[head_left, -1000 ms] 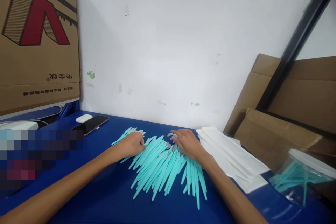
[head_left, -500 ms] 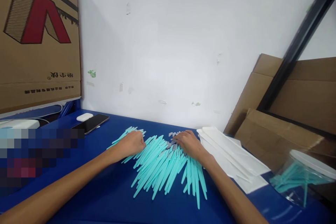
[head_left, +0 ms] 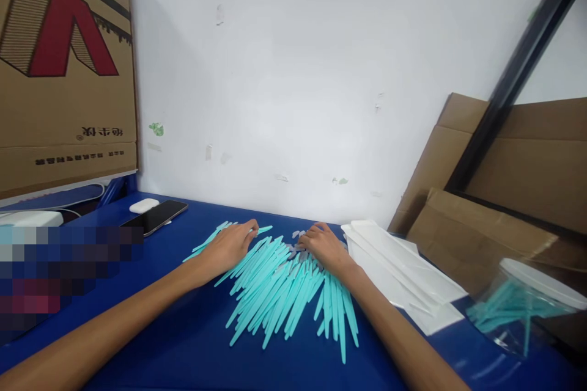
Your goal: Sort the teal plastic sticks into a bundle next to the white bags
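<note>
A large fan of thin, tapering turquoise plastic sticks [head_left: 270,293] lies spread over the blue table. My left hand [head_left: 229,248] is over the upper left of the pile, thumb and fingers pinched on one turquoise stick [head_left: 264,230] that points right. More sticks [head_left: 208,242] lie behind and to the left of this hand. At the top of the pile, my right hand [head_left: 323,247] is closed with its fingers curled down beside small grey translucent pieces [head_left: 293,249]. Whatever lies between its fingertips is hidden.
White paper-like sheets [head_left: 398,272] lie to the right. Beyond them stands a clear tub [head_left: 513,311] with turquoise sticks inside and a white lid. A phone [head_left: 158,217] and a white case [head_left: 143,205] lie at the left. Cardboard [head_left: 481,232] leans against the wall.
My left hand has turned and opened out from a fist-like shape; a turquoise stick now shows at its fingertips. My right hand's fingers have curled in slightly. The view has shifted a little.
</note>
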Tool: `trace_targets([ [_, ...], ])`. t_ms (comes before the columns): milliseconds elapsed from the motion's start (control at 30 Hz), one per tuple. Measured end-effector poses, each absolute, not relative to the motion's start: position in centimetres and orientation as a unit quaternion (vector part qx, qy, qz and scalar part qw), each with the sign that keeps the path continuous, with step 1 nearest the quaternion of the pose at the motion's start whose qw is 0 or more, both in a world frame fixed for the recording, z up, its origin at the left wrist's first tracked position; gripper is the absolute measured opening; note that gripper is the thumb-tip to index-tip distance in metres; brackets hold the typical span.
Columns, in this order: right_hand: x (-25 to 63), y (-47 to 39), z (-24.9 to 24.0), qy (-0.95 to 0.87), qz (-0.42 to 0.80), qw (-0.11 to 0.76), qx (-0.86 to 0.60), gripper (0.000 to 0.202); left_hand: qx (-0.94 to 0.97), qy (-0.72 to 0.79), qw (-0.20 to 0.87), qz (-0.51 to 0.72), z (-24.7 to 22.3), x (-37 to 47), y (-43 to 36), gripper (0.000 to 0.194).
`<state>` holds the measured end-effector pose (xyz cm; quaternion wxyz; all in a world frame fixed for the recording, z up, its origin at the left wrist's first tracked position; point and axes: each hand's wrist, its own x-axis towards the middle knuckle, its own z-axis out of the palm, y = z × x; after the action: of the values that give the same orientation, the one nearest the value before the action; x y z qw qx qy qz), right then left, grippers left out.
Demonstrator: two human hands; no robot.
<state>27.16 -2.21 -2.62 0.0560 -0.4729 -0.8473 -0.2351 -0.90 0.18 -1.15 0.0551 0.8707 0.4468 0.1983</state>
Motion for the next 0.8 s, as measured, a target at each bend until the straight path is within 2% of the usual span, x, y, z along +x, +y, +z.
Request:
trace_targets([
  [267,27.1,-2.1,-2.2,-0.847,-0.257,0.06,-0.461,0.015,0.864,0.446,0.046,0.229,-1.1,-0.5,-0.4,0.031],
  [567,26.2,-4.4,-0.8,-0.821,-0.2,0.236,-0.48,0.022,0.879,0.402,0.025,0.254,-0.8,0.1,-0.9,0.031],
  [800,25.1,-4.7,-0.9,-0.839,-0.197,0.227,-0.453,0.022,0.896,0.357,0.029,0.263,-0.8,-0.1,-0.9,0.033],
])
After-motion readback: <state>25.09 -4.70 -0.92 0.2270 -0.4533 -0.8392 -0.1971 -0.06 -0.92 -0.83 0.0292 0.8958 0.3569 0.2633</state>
